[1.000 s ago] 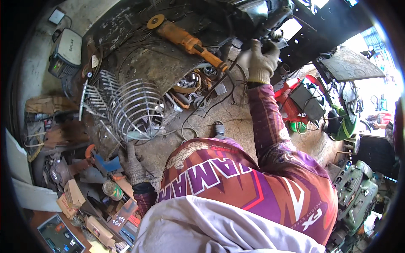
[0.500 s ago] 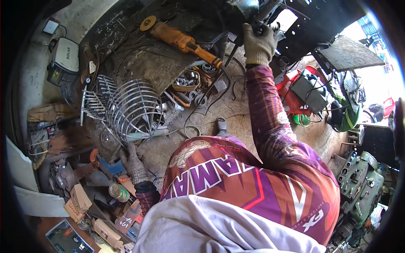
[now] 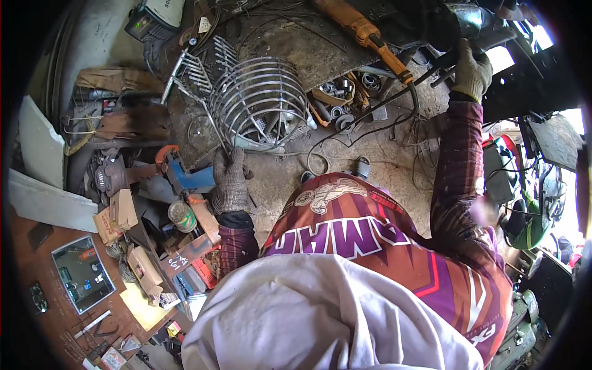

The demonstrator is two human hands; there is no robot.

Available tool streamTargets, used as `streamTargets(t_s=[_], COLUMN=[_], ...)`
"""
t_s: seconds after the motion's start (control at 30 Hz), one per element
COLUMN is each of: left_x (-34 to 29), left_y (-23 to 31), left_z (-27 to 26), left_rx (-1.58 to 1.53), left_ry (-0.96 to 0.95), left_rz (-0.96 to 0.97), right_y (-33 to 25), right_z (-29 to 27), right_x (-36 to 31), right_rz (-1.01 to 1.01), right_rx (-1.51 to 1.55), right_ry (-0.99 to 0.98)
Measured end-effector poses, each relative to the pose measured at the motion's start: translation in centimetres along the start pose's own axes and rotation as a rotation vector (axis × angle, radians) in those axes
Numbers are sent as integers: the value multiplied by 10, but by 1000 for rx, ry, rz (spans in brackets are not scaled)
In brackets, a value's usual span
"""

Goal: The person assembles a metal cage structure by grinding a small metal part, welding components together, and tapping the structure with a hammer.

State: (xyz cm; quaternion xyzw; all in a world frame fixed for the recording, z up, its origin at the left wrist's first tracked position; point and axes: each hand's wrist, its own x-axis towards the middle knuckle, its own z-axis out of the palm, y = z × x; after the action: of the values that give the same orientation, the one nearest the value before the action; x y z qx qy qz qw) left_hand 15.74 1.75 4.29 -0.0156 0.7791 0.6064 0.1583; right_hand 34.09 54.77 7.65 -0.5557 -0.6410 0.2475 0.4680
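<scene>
A curved, rib-like metal rod frame (image 3: 262, 102) with a comb-like end sits on the dark worktable (image 3: 191, 132). At its near edge is my left hand (image 3: 230, 182), in a grey knitted glove, with fingers closed at the lower end of the frame. My right hand (image 3: 472, 73), in a pale glove, reaches far out to the right. Its fingers are curled round something dark beside a grey metal tube; the held part is mostly hidden. Between the hands and farther back lies an orange angle grinder (image 3: 354, 24), its cord trailing down to the floor.
Beside the frame stands a box of metal parts (image 3: 333, 91). A blue-and-orange tool (image 3: 188, 176), a tin can (image 3: 181, 216) and cardboard boxes (image 3: 145, 271) crowd the left. Loose cables (image 3: 370, 117) cross near my feet. Dark perforated metal (image 3: 524, 86) rises at the right.
The view has swung left, so the frame, grinder and both hands appear farther right. My left hand stays at the frame's lower end; my right hand stays closed by the metal tube.
</scene>
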Motion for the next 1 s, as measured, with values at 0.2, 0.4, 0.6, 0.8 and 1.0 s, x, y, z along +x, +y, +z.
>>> streamTargets(t_s=[0.2,0.4,0.6,0.8,1.0], left_x=[0,-7,7,6,6], left_y=[-1,7,-10,-5,-10], left_z=[0,3,-7,-5,-4], left_rx=[-14,-89,-166,-146,-145], left_ry=[1,-14,-79,-106,-61], left_rz=[-11,-4,-27,-19,22], right_y=[-23,-31,-50,-105,-100], right_z=[-39,-132,-180,-166,-135], right_x=[24,-30,-116,-173,-191], right_rz=[47,-56,35,81,262], right_rx=[730,1049,662,569,587], right_ry=[130,-396,-460,-749,-1114])
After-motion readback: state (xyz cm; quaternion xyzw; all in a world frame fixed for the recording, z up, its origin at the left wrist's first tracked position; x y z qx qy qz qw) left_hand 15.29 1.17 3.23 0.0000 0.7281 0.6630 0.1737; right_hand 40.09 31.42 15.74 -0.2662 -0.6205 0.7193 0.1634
